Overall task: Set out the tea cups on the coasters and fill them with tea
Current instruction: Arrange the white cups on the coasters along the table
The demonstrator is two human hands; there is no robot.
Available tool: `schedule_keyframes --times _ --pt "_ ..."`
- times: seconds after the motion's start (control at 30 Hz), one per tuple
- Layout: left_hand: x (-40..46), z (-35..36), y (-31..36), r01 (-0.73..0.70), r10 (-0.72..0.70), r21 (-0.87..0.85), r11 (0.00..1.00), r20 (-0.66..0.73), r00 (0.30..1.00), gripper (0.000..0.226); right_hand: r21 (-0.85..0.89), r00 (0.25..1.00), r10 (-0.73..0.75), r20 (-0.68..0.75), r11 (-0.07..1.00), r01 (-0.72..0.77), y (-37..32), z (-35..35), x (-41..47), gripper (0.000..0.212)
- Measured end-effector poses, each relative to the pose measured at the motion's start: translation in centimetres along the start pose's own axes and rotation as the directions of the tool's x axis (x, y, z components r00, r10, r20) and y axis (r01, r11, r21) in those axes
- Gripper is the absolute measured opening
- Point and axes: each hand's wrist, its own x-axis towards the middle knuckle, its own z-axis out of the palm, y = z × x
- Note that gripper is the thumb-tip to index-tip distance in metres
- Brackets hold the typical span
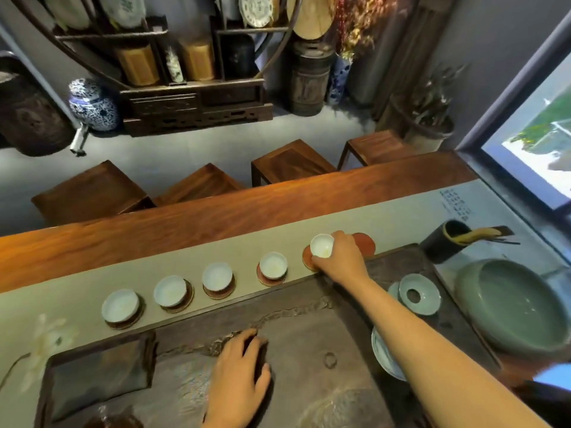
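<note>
Pinching its rim, a small pale celadon porcelain cup [322, 245] is held by the right hand [340, 257], its grip closed, just above a round red coaster [309, 259] on the bench [154, 236]. It is judged light, brittle and slick; rim holds suit it. The left hand [239, 369] rests flat and empty.

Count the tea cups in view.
5: four tea cups on coasters at; a fifth in the right hand. None appears hidden.
</note>
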Motion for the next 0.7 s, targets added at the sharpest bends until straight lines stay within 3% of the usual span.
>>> schedule_keyframes --times 0.4,0.7 --pt "-0.4 0.8 0.4 0.026 -0.024 0.022 0.999 -0.105 0.994 0.046 -0.062 0.994 0.043 0.099 0.997 -0.037 1.7 2.8 3.0 0.061" --pt "0.1 1.2 0.7 0.083 -0.084 -0.013 0.996 -0.15 0.985 0.033 -0.063 0.993 0.038 0.113 0.998 -0.031 1.9 2.8 3.6 0.064"
